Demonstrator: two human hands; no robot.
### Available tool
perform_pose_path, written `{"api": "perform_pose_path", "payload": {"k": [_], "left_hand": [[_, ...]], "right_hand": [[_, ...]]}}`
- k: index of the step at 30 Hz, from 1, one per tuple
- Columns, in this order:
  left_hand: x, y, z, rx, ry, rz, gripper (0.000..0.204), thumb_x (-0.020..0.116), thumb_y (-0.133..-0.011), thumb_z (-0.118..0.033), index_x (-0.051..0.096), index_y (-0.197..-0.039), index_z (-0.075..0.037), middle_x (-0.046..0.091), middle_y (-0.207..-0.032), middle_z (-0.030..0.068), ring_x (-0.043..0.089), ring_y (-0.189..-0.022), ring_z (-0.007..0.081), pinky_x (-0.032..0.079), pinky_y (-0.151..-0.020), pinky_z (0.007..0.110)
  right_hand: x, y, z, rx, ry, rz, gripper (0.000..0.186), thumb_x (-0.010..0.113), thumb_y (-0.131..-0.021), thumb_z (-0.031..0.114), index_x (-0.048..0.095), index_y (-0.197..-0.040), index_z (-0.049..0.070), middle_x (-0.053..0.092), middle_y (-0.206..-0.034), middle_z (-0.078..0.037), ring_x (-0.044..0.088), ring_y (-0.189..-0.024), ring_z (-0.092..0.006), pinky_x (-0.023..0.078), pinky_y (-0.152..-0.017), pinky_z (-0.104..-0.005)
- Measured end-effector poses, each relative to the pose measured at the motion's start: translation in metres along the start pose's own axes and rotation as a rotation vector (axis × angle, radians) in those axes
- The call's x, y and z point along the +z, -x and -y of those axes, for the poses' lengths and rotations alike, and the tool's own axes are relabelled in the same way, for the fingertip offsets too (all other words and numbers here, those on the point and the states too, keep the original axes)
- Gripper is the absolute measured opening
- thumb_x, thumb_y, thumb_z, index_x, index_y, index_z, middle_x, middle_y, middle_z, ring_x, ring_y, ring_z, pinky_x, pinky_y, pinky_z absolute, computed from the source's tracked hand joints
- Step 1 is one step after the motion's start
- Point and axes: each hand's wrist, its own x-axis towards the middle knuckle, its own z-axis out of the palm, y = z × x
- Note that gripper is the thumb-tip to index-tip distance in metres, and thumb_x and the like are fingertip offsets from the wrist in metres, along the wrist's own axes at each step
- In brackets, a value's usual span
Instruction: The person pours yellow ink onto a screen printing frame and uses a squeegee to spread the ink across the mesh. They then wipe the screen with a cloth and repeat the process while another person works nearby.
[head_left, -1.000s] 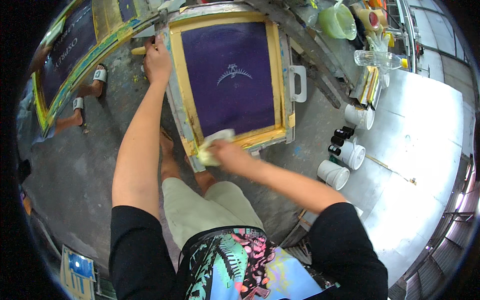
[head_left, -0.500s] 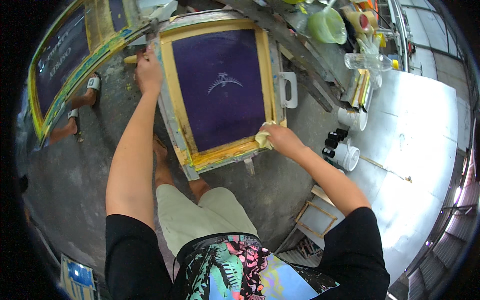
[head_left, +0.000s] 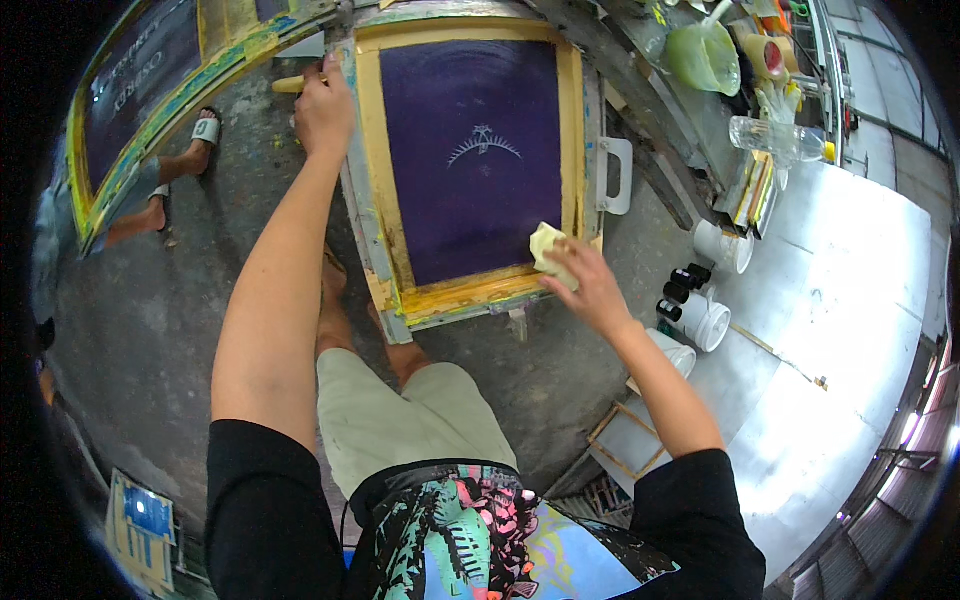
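A screen-printing frame [head_left: 372, 230] with purple mesh [head_left: 470, 190] and a small pale design stands tilted in front of me. My left hand [head_left: 322, 108] grips the frame's upper left edge. My right hand [head_left: 585, 280] holds a pale yellow cloth [head_left: 548, 246] pressed against the frame's lower right corner, on the yellow-taped border. My legs and bare feet show below the frame.
A second framed screen [head_left: 130, 110] leans at the left, beside another person's sandalled feet [head_left: 180, 170]. At the right, a metal table [head_left: 860, 330] carries a green jug [head_left: 703, 55], a clear bottle [head_left: 775, 138], white tubs [head_left: 705, 320] and small black bottles [head_left: 685, 283]. Concrete floor lies below.
My right hand with the cloth has moved from the frame's lower left corner along the bottom edge to the lower right corner. My left hand has kept its grip on the frame.
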Motion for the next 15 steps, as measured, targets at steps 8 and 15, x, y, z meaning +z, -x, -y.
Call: {"api": "perform_pose_path", "payload": {"k": [8,15], "left_hand": [[0.004,-0.001,0.004,0.070,0.048,-0.024,0.057,0.032,-0.105,-0.053,0.060,-0.131,-0.010,0.070,-0.112,0.0283,0.064,-0.107,0.0490,0.048,-0.092,0.058],[0.004,-0.004,0.008,0.093,0.030,-0.037,0.056,0.033,-0.105,-0.051,0.062,-0.126,-0.007,0.070,-0.109,0.0280,0.065,-0.103,0.0494,0.048,-0.091,0.059]], "right_hand": [[-0.004,0.007,0.003,-0.088,0.190,0.058,0.045,0.066,-0.087,0.005,0.062,-0.132,0.010,0.060,-0.129,-0.016,0.058,-0.118,-0.0355,0.053,-0.096,-0.0431],[0.036,-0.008,0.000,-0.062,-0.070,0.009,0.043,0.065,-0.083,-0.002,0.064,-0.126,0.005,0.064,-0.120,-0.017,0.062,-0.111,-0.0361,0.052,-0.098,-0.0439]]}}
